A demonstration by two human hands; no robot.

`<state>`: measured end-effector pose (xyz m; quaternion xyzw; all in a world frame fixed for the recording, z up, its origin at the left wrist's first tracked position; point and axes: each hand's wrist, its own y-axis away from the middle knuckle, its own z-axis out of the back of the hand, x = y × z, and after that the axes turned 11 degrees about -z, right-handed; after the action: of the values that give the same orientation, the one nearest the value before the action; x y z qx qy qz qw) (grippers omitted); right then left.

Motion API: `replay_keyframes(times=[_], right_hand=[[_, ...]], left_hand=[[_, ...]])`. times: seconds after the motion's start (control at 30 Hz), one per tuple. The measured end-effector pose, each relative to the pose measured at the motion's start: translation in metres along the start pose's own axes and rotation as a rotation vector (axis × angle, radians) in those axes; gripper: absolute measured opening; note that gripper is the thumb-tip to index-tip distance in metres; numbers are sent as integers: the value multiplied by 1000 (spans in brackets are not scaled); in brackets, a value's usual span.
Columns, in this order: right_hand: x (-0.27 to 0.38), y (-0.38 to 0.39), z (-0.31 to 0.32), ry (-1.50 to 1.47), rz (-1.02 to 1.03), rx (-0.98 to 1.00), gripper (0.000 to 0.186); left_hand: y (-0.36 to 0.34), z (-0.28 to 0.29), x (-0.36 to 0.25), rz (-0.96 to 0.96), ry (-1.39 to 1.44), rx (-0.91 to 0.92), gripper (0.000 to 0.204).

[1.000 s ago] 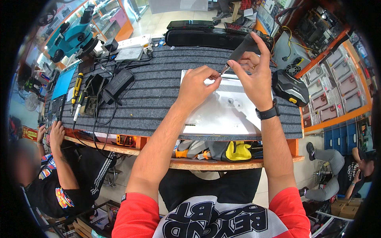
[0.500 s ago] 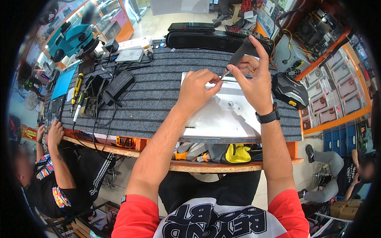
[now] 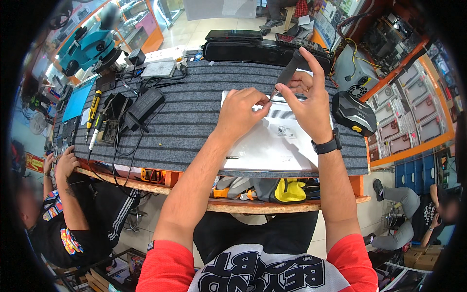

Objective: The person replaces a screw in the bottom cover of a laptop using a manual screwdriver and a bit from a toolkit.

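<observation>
A silver laptop (image 3: 265,153) lies bottom side up on the bench, its vent strip toward the far edge. My right hand (image 3: 314,109) holds a screwdriver (image 3: 289,71) with a thick dark handle, thumb low on the handle and forefinger up at its end. The screwdriver leans, tip down, over the laptop's far edge. At that tip, my left hand (image 3: 238,112) is closed in a pinch, thumb and forefinger against the shaft. Its fingers hide the very point and whatever it touches.
Grey striped matting (image 3: 189,107) covers the bench. Black adapters (image 3: 146,107) with cables and a yellow screwdriver (image 3: 95,104) lie left. A black speaker bar (image 3: 248,50) stands behind, a black-grey device (image 3: 354,113) right. Below is an open shelf with gloves (image 3: 289,190). A co-worker's hand (image 3: 67,160) rests at left.
The screwdriver's handle has swung slightly left and its lean has changed, with my right fingers shifting on it. My left hand stays pinched at the tip.
</observation>
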<state>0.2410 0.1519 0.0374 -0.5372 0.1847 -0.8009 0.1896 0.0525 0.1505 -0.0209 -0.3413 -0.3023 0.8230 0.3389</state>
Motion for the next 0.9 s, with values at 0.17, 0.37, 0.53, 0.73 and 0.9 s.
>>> replay_keyframes(times=[0.17, 0.37, 0.53, 0.73, 0.9], right_hand=[[0, 0, 0, 25, 17, 1, 85], [1, 0, 1, 61, 44, 12, 84], [4, 1, -3, 71, 51, 22, 83], [0, 0, -1, 39, 37, 46, 84], [-3, 0, 0, 128, 10, 19, 85]], left_hand=[[0, 0, 0, -1, -5, 4, 12], [0, 1, -1, -9, -15, 9, 13], [0, 0, -1, -4, -14, 20, 11], [-1, 0, 0, -17, -2, 1, 10], [-1, 0, -1, 14, 4, 25, 13]])
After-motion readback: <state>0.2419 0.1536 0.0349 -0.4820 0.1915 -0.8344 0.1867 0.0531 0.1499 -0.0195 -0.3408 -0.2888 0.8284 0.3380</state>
